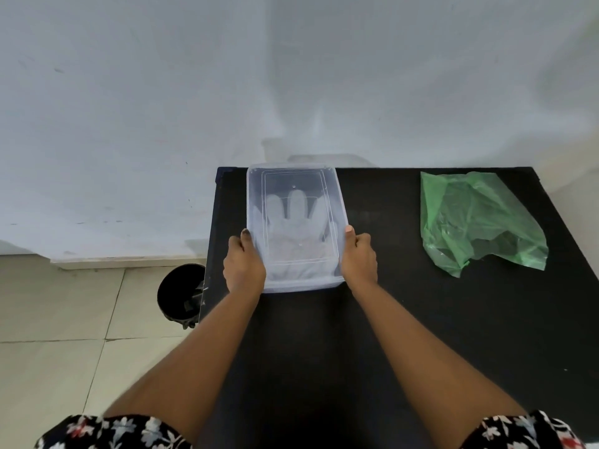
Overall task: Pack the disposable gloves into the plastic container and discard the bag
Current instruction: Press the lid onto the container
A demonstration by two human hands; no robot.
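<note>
A clear plastic container [293, 176] with its lid on rests on the black table [372, 319], near the far left corner. White disposable gloves [296, 218] lie flat inside, fingers pointing away from me, seen through the lid. My left hand [243, 265] grips the container's left side near its front corner, thumb on the lid. Its right side is gripped the same way by my right hand [359, 259]. A crumpled green plastic bag [476, 222] lies flat on the table to the right, apart from both hands.
A black waste bin [180, 291] stands on the tiled floor just left of the table's left edge. A white wall runs behind the table. The table's far edge lies right behind the container.
</note>
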